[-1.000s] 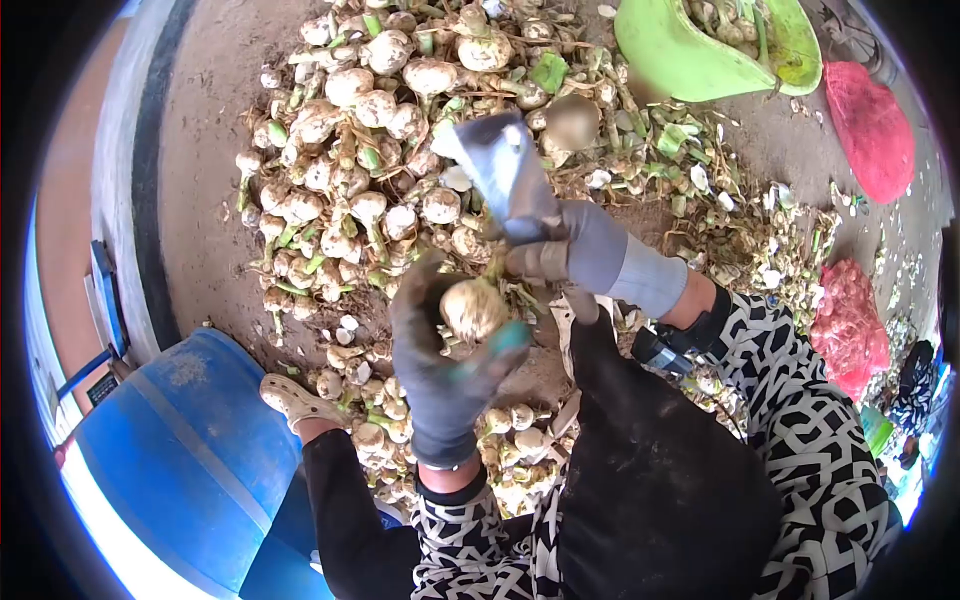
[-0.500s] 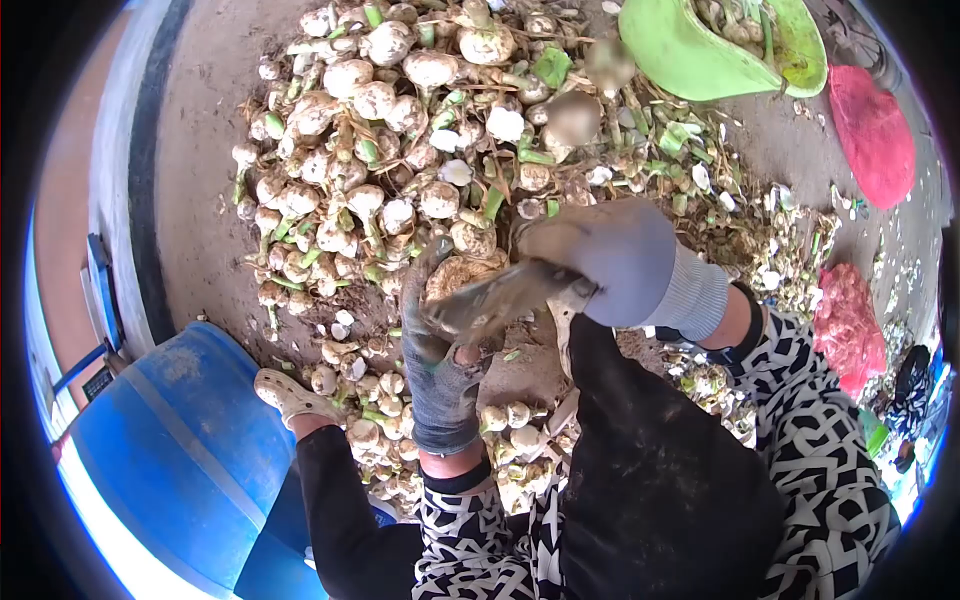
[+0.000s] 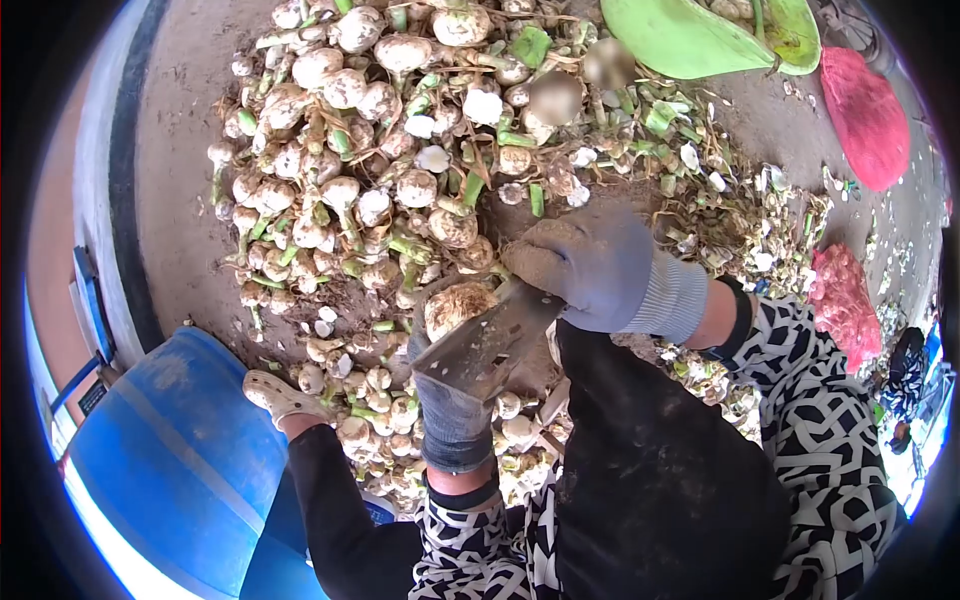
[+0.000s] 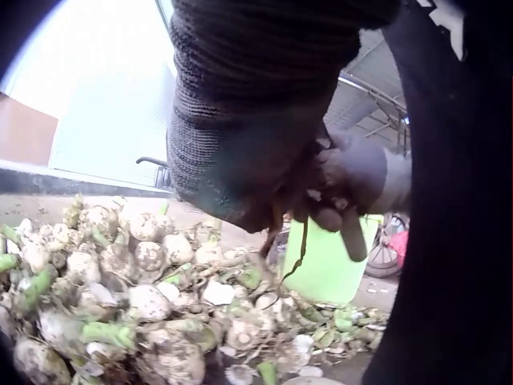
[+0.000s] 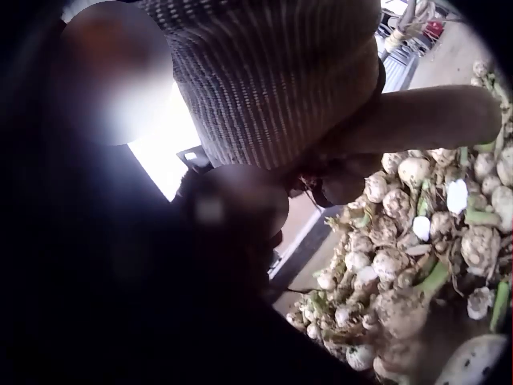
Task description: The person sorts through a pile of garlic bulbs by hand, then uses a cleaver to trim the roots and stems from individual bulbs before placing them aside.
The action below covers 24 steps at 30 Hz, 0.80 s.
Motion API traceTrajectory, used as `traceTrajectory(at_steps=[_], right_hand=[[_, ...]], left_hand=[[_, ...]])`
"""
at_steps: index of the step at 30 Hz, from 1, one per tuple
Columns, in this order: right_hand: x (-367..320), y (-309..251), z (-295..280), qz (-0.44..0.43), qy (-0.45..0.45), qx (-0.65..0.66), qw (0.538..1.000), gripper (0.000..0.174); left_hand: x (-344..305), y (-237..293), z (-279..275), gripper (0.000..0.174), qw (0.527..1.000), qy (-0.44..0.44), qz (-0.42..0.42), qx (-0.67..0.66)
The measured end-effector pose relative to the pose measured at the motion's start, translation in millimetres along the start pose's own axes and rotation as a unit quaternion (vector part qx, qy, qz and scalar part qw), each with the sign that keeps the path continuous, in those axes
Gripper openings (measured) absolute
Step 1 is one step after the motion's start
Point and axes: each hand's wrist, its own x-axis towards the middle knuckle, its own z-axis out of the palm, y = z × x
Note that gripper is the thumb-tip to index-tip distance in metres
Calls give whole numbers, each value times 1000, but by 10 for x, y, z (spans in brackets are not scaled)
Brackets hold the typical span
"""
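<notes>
In the head view my gloved left hand (image 3: 450,405) holds a soil-streaked garlic bulb (image 3: 457,306), its fingers curled around the far side. My gloved right hand (image 3: 585,268) grips a broad-bladed knife (image 3: 490,345). The wide flat blade lies across the near side of the bulb and covers part of the left palm. The left wrist view has the left glove (image 4: 232,136) from behind, with thin roots or stalk strands dangling below it and the right hand (image 4: 353,176) close beyond. The right glove (image 5: 272,80) fills the top of the right wrist view, hiding the blade.
A large heap of garlic bulbs (image 3: 340,180) with cut stems spreads ahead, and a smaller pile (image 3: 375,405) lies near the feet. A blue barrel (image 3: 180,430) lies at left. At right are a green tub (image 3: 680,40), a red sack (image 3: 865,120) and trimmings (image 3: 735,215).
The right hand has turned the knife from blade raised over the heap to blade down across the bulb. The left hand still holds the bulb, and the head view has shifted slightly.
</notes>
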Motion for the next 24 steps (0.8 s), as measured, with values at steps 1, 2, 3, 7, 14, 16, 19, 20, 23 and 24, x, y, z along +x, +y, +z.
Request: traceTrajectory(at_steps=[1,2,3,7,14,16,19,20,23,24], right_hand=[[-33,20,72,50,-57,-2,997,32],[-76,55,172,101,-112,-5,989,32],[-153,377,419,161,-182,-25,970,30],[-404,611,357,289,-28,85,953,20],[-397,502,332,343,0,86,935,25],[-397,444,396,354,-36,148,923,28],[-414,419,494,335,-49,131,932,25],[-418,405,511,336,-71,127,931,23],[-395,321,506,277,-58,152,947,18],[-360,272,496,232,-32,179,956,16]], left_hand=[[-37,100,13,39,998,-23,-47,-39],[-71,250,30,45,991,-49,-93,-77],[-145,555,117,80,954,-72,-181,-227],[-289,441,-270,62,955,-140,-231,124],[89,-617,-856,64,866,140,-95,470],[497,-817,-772,70,860,155,-222,432],[694,-1330,-759,70,850,161,-187,466],[686,-1202,-696,69,874,159,-198,415],[452,-1357,-767,69,954,157,-173,187],[362,-1309,-749,70,981,148,-129,4]])
